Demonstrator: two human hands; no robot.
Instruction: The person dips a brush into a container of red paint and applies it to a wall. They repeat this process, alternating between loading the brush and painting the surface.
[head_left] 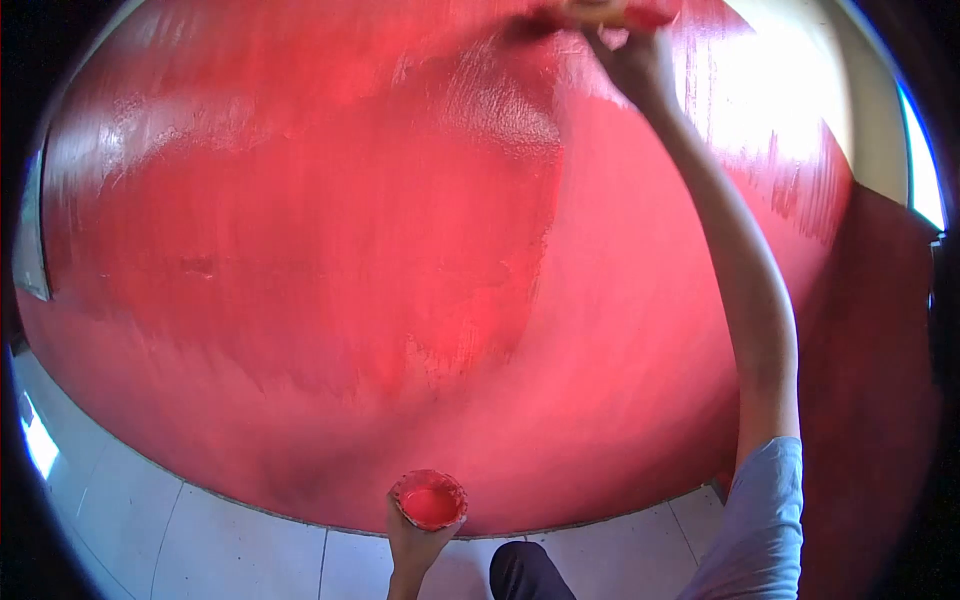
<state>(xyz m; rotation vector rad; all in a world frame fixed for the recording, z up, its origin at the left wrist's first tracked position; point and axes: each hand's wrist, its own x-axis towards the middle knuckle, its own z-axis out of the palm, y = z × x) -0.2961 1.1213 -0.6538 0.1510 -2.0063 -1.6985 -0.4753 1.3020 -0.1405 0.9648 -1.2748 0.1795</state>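
Low in the view, my left hand [412, 543] is wrapped round a small cup [430, 500] with red paint inside and smeared over its rim. My right arm stretches up to the top of the view, where my right hand [638, 65] is closed on a paintbrush [605, 14] against the wall. The brush is partly blurred and near the image edge. The red wall [350, 230] has darker, glossy wet paint at the left and centre, and a paler, matte red at the lower right.
Light floor tiles [250, 535] run along the wall's foot. My knee [522, 572] shows at the bottom. A darker red side wall [880, 330] with a cream upper part [880, 120] stands at the right. A pale panel edge [32, 240] is at the far left.
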